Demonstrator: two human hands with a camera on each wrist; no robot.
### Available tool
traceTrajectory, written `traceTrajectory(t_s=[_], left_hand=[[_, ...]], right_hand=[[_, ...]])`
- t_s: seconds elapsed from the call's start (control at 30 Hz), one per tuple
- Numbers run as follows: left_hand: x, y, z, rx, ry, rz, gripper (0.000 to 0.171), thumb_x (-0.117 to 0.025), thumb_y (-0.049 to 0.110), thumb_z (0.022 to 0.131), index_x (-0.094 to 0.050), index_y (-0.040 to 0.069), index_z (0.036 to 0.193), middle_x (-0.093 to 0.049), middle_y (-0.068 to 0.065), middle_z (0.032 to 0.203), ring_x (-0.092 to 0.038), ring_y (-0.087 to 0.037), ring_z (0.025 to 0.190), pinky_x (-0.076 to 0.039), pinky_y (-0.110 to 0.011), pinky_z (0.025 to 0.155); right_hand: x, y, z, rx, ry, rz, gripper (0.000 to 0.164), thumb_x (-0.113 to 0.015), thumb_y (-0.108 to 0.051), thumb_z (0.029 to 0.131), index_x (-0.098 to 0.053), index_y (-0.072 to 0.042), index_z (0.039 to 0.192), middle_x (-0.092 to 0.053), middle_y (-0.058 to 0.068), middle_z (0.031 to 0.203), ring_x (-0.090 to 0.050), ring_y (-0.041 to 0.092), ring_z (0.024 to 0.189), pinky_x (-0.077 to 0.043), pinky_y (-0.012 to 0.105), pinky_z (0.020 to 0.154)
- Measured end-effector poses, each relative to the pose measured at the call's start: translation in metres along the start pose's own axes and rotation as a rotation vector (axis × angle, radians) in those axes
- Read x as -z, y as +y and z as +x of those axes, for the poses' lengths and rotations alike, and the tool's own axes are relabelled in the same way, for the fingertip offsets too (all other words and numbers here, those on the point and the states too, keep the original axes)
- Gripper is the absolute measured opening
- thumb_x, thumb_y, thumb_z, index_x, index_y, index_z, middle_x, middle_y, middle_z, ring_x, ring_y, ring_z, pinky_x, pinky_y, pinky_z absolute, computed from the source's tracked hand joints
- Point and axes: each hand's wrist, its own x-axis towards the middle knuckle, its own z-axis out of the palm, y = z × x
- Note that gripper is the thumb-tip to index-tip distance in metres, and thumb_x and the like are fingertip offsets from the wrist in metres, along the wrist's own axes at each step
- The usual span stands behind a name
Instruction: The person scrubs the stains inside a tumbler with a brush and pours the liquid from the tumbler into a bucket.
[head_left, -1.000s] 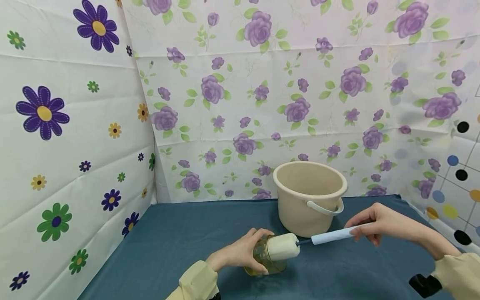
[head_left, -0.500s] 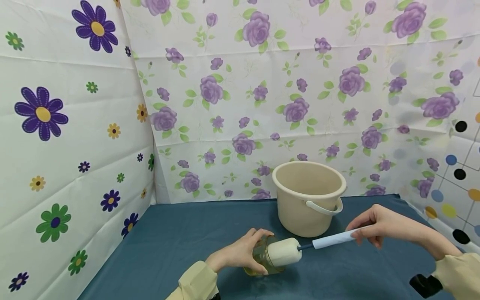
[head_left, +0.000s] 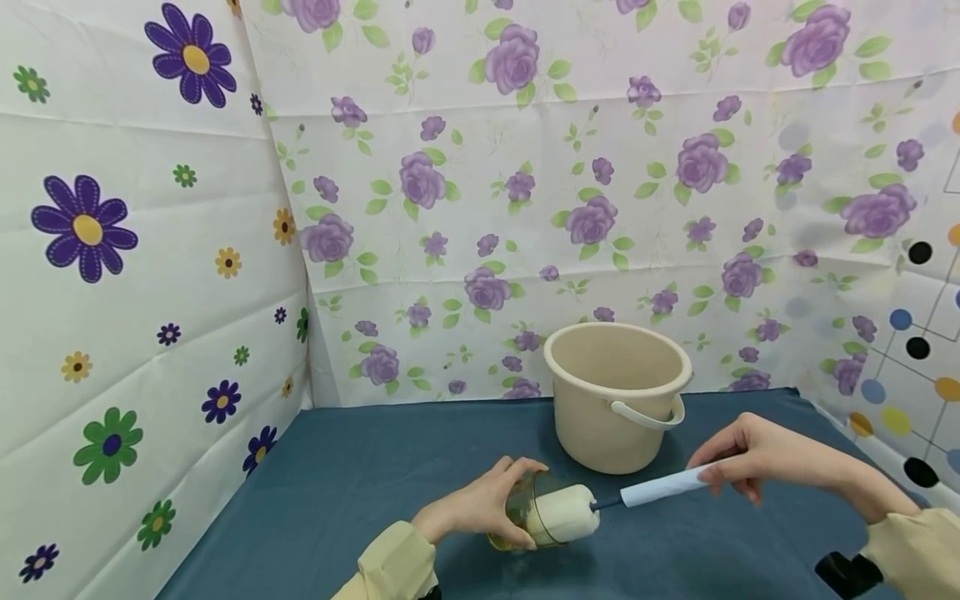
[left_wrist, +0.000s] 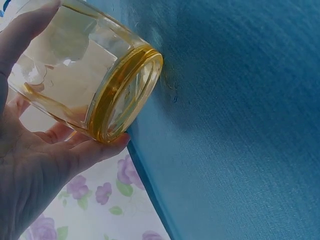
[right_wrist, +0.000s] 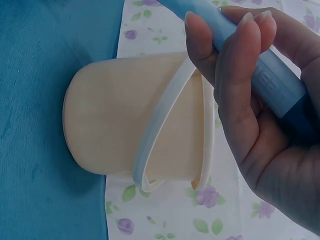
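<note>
In the head view my left hand (head_left: 487, 504) grips a clear amber-tinted glass (head_left: 525, 500), tilted on its side with its mouth to the right. The left wrist view shows the thick amber base (left_wrist: 112, 95) of that glass, close to the cloth. My right hand (head_left: 750, 454) holds the pale blue handle (head_left: 663, 486) of a sponge cup brush, its fingers curled round it in the right wrist view. The white sponge head (head_left: 566, 512) sits partly inside the glass, its rear end sticking out of the mouth. How far in its tip reaches is partly hidden by my fingers.
A beige bucket (head_left: 600, 425) with a white handle (head_left: 648, 417) stands upright just behind the brush. Blue cloth (head_left: 390, 450) covers the table. Flower-print sheets (head_left: 450, 233) hang along the back and sides.
The sponge head has shifted within the glass mouth, out a little and then lower and further in. My right hand moved slightly with the handle. My left hand holds the glass in the same place.
</note>
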Motion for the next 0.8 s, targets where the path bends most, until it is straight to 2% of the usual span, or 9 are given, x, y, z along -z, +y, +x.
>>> traceTrajectory(t_s=[0.3, 0.53, 0.8], left_hand=[[0.0, -0.0021, 0.0, -0.004, 0.011, 0.002, 0.076, -0.078, 0.025, 0.072, -0.033, 0.023, 0.134, -0.035, 0.003, 0.109, -0.043, -0.02, 0.108, -0.04, -0.032, 0.086], [0.0008, -0.0025, 0.0002, -0.001, 0.018, 0.035, 0.078, -0.078, 0.028, 0.071, -0.034, 0.019, 0.135, -0.036, 0.003, 0.106, -0.043, -0.015, 0.102, -0.042, -0.034, 0.08], [0.0005, -0.0027, 0.0004, -0.002, 0.016, 0.045, 0.077, -0.078, 0.028, 0.071, -0.034, 0.022, 0.134, -0.035, 0.004, 0.106, -0.041, -0.013, 0.093, -0.042, -0.032, 0.075]], right_hand=[[-0.0003, 0.0007, 0.0027, 0.027, 0.005, 0.029, 0.025, -0.044, 0.004, 0.092, -0.063, 0.002, 0.11, -0.063, 0.015, 0.076, -0.054, 0.019, 0.045, -0.045, 0.036, 0.039], [-0.0009, -0.0007, 0.0044, 0.035, 0.022, 0.04, 0.027, -0.043, 0.005, 0.093, -0.061, 0.003, 0.112, -0.063, 0.016, 0.078, -0.054, 0.02, 0.047, -0.046, 0.036, 0.041], [-0.0013, -0.0006, 0.0054, 0.008, 0.06, 0.028, 0.025, -0.045, 0.003, 0.093, -0.061, 0.003, 0.113, -0.063, 0.017, 0.079, -0.055, 0.022, 0.048, -0.047, 0.036, 0.043]])
